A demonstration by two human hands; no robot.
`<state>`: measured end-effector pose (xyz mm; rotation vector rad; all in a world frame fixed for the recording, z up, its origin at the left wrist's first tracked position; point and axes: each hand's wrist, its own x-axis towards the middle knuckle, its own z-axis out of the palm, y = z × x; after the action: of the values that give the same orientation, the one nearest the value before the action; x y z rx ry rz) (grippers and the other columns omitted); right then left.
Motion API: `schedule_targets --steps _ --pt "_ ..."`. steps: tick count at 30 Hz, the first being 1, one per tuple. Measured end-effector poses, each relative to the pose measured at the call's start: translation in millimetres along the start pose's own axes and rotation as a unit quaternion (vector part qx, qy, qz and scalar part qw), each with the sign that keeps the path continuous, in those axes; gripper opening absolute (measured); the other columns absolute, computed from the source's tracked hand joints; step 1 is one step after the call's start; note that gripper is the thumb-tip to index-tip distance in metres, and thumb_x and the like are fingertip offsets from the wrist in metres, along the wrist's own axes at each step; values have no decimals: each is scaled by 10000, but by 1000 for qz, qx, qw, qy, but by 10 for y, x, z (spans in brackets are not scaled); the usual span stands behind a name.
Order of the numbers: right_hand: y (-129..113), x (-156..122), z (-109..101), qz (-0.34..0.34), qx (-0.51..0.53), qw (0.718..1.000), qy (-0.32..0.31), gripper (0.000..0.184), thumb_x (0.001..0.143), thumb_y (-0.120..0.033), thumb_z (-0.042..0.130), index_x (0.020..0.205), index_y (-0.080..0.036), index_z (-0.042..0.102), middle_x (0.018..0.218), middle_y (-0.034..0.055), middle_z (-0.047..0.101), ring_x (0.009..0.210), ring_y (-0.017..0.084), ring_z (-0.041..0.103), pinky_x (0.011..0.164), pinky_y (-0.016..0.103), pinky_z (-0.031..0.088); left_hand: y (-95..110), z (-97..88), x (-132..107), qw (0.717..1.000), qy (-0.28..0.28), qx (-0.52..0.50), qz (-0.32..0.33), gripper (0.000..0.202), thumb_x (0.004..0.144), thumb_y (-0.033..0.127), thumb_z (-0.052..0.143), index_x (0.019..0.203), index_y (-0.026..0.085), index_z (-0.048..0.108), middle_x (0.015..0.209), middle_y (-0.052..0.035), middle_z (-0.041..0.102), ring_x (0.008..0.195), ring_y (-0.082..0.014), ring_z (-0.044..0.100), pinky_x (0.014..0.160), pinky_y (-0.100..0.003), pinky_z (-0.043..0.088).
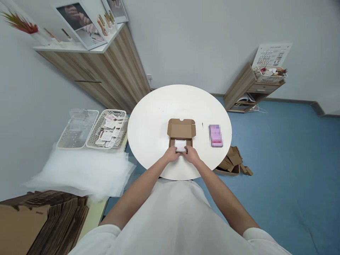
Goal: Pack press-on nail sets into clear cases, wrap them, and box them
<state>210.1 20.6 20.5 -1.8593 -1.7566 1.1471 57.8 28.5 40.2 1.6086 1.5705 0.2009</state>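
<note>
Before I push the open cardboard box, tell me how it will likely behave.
The cardboard box should slide rather than roll, being boxy and low on the white table. Its open lid may flap, hinged at the far edge. The white packet inside could shift, as it looks narrower than the box.

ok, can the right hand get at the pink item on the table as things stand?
Probably yes: the right hand is at the white packet, but only bare tabletop seems to lie between it and the pink item.
</note>
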Motion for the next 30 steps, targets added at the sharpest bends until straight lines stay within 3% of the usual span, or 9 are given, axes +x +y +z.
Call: schedule_targets --steps 3,6,9,14,18,24,30 --pt "14 -30 -32 -28 5 1000 6 331 688 -192 547 1018 -173 560 1118 109 538 1035 235 496 875 359 373 -26 -26 -26 999 18 0 47 226 691 256 509 883 186 604 1015 -81 605 963 -242 562 810 -312 422" --pt "60 -54 -129 -52 31 998 33 342 700 -197 522 1040 -192 550 1165 83 509 1075 212 469 910 368 362 -107 -99 -49 996 62 -31 62 297 710 245 500 992 201 583 1074 -66 590 996 -226 545 847 -317 410" --pt "132 -33 -276 -42 71 994 72 355 711 -217 498 1064 -201 539 1138 73 522 1037 192 493 885 358 393 -213 -219 -10 990 111 -88 8 358 725 281 514 1072 201 549 1163 -73 554 1076 -223 502 888 -327 389" --pt "213 109 -515 73 167 979 88 466 707 -357 542 1142 -200 487 1190 98 499 998 190 523 846 342 416 -290 -457 169 965 155 -201 -67 448 732 400 550 1114 170 510 1212 -125 520 1111 -214 488 893 -322 392" --pt "199 268 -613 123 266 955 45 578 687 -505 549 1183 -224 461 1214 110 493 1011 204 515 767 321 441 -245 -573 268 943 120 -295 -95 548 758 550 455 1152 169 470 1259 -147 474 1104 -222 500 845 -327 431" --pt "119 508 -650 127 320 939 25 565 731 -635 348 1122 -265 518 1116 36 559 813 143 534 660 261 433 -141 -567 353 921 80 -370 -96 647 796 631 248 1181 147 437 1234 -163 495 1083 -213 521 824 -324 455" --pt "-26 639 -695 109 365 925 -23 605 734 -670 274 1156 -295 493 1130 3 547 811 130 513 704 258 407 -93 -586 442 916 73 -387 -81 741 775 673 159 1211 134 420 1295 -145 437 1127 -210 483 858 -318 440"
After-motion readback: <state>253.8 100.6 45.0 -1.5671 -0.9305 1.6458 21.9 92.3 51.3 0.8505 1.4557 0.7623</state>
